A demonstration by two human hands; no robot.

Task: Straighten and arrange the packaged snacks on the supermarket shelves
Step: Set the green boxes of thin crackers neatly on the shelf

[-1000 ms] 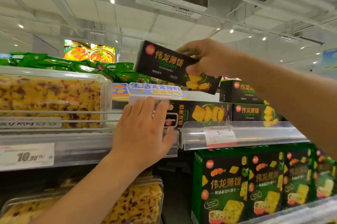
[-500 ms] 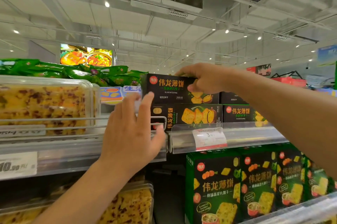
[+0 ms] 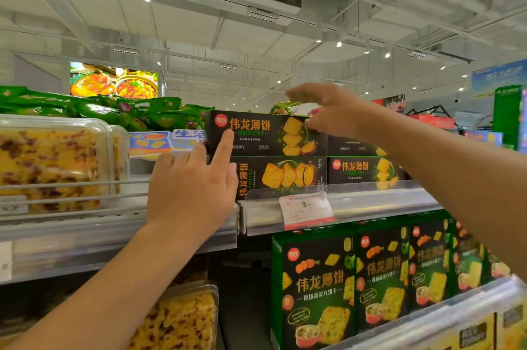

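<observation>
Since a moment ago, the black cracker box (image 3: 265, 134) that I was carrying down in my right hand (image 3: 328, 110) has come to rest on the top shelf, lying flat on another black cracker box (image 3: 281, 175) of the same kind. My right hand has let go of it: the fingers (image 3: 299, 93) are spread and relaxed above the box's right end, and only the thumb seems to brush its upper right corner, though I cannot tell whether it really touches. My left hand (image 3: 191, 190) has risen from the shelf edge; its fingers are straight, grasping nothing, with the index fingertip pressed on the front face of the top box near its left end and the other fingers along that box's left edge.

Right of the top box sit two more stacked black boxes (image 3: 362, 170) of the same brand. Left of it lie a blue-and-white packet (image 3: 168, 140), green snack bags (image 3: 119, 110) and a clear tub of yellow cake (image 3: 57, 161). Just below it, on the clear shelf rail (image 3: 370, 204), hangs a white price tag (image 3: 306, 210). Further below it, on the next shelf, green cracker boxes (image 3: 319, 284) stand upright in a row.
</observation>
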